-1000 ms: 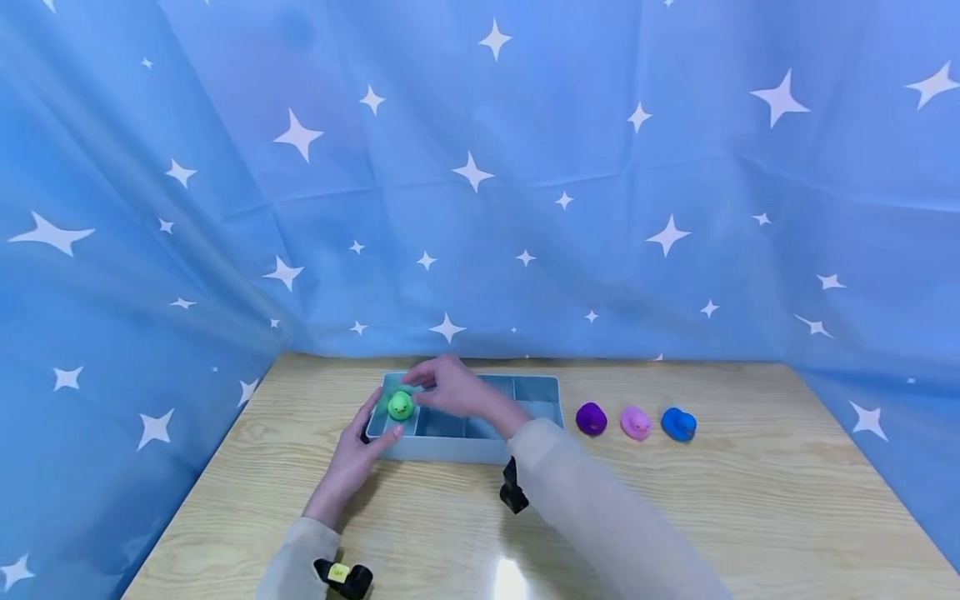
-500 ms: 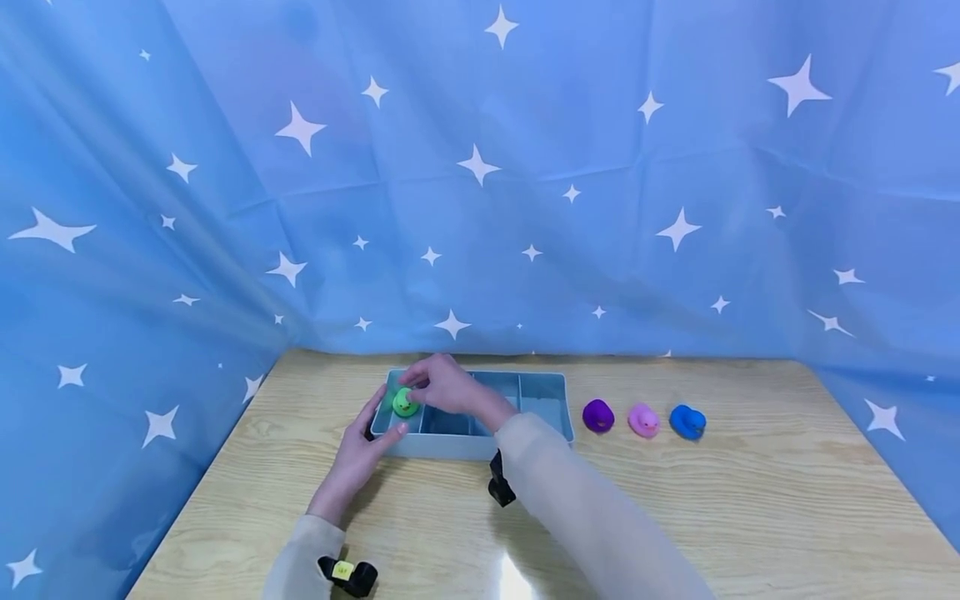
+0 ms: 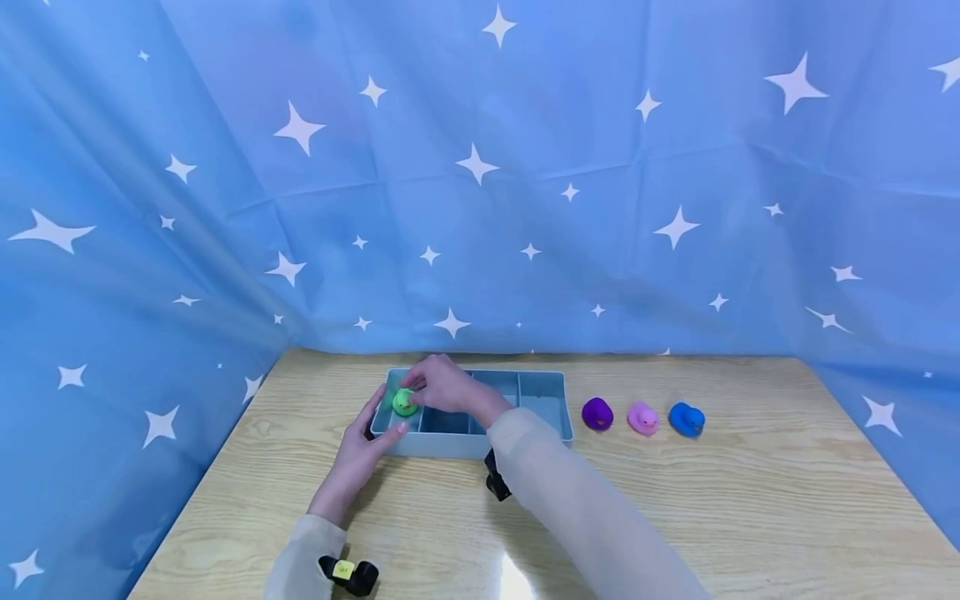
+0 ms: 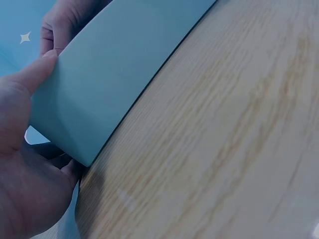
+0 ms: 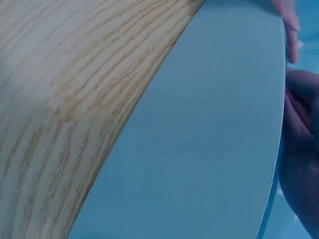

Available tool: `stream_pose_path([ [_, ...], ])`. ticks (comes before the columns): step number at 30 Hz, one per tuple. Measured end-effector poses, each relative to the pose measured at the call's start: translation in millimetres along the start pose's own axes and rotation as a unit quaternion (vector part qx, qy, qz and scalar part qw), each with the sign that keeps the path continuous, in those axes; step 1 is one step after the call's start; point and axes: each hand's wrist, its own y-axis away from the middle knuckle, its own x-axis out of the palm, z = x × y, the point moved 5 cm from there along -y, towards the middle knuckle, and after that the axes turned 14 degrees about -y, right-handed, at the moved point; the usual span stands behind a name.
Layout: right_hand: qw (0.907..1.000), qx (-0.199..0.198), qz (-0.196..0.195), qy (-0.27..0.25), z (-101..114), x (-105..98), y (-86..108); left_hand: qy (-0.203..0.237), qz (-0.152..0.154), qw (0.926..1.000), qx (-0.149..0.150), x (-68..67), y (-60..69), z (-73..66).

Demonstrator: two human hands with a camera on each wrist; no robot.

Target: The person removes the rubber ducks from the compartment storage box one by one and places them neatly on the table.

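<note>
A pale blue divided box lies lengthwise on the table. My left hand grips its left end, thumb at the front rim and fingers along the end wall. In the left compartment sits a small green rubber duck. My right hand reaches over the box and pinches this duck from its right side; some fingertips are hidden. In the left wrist view the left thumb lies against the box's front wall. The right wrist view mostly shows that wall, with the right hand beyond the rim.
Right of the box, a purple duck, a pink duck and a blue duck stand in a row on the wooden table. A blue star-patterned cloth hangs behind and at the sides.
My right hand has come left and down from beside the green duck and now pinches it. The left hand keeps its grip on the box. The head view has shifted slightly.
</note>
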Motion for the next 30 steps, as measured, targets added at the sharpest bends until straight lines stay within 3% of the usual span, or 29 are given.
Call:
stream_pose_path([
  [11, 0.9951, -0.027, 0.016, 0.094, 7, 7, -5.7, 0.012, 0.005, 0.9999, 0.007, -1.3, -0.2, 1.6],
  [25, 0.9954, -0.009, 0.025, 0.092, 6, 9, -11.7, 0.010, -0.001, 0.9999, 0.003, -1.1, 0.6, 1.8],
  [30, 0.9917, -0.019, 0.035, 0.122, 4, 9, -16.3, 0.018, -0.005, 0.9997, 0.013, -0.2, 1.3, -0.5],
])
